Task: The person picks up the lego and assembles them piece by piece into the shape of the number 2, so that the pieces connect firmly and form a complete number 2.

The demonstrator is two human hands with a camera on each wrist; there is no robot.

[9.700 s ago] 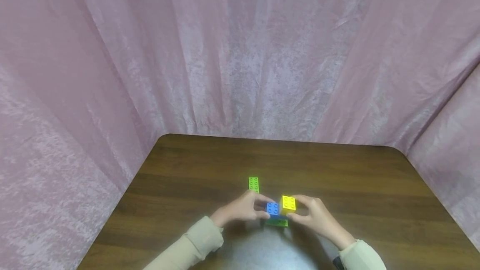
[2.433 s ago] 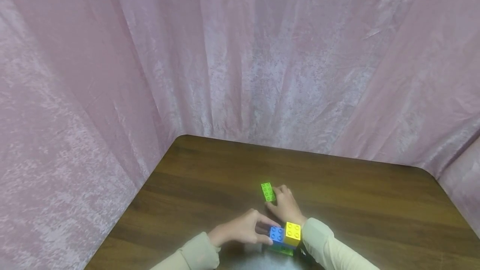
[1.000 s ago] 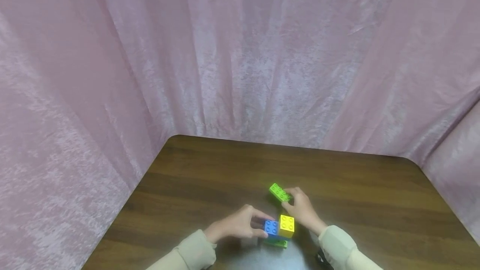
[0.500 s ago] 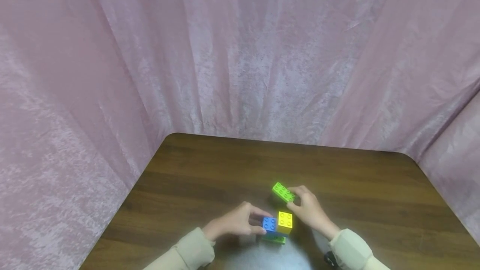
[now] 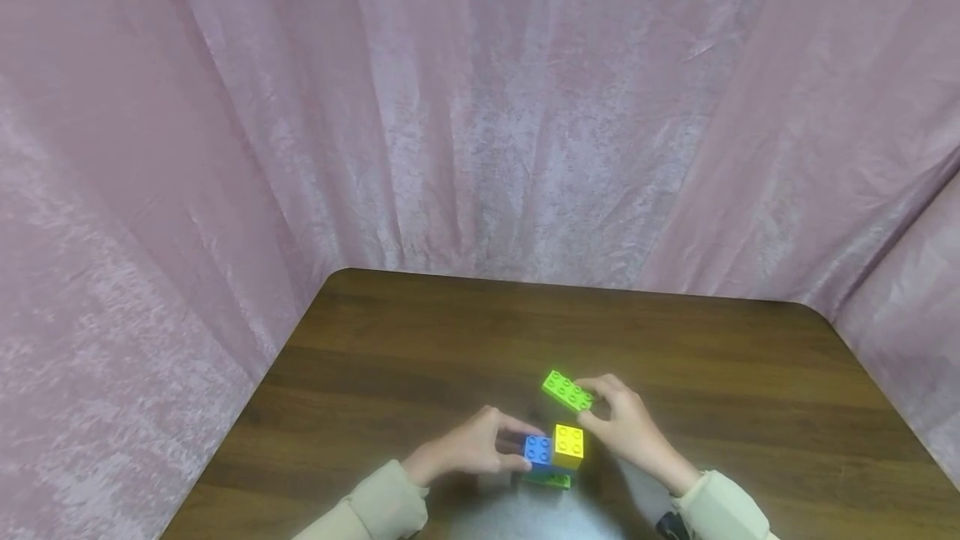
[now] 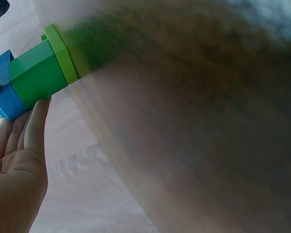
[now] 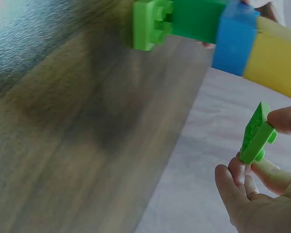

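Note:
My left hand [image 5: 476, 442] grips the blue brick [image 5: 537, 448] of an upright stack, thumb on the near side and fingers on the far side. The stack has a thin light green brick [image 7: 143, 26] at its foot, then a dark green brick [image 6: 36, 70], the blue brick, and a yellow brick [image 5: 567, 447] on the blue one's right half. Farther back and to the right, my right hand [image 5: 624, 425] pinches one end of a second thin light green brick [image 5: 566, 392] between thumb and fingers. Its studs face up, and it is held up off the table, apart from the stack.
The stack stands on a brown wooden table [image 5: 420, 315] with rounded far corners. Pink velvet curtains [image 5: 480, 107] hang behind it and at both sides. A dark band [image 5: 671, 526] shows at the right wrist, by the light sleeve cuff.
My right hand, earlier on the yellow brick, has picked the thin light green brick off the table, brought it rightward and turned it slantwise. My left hand keeps its grip on the blue brick.

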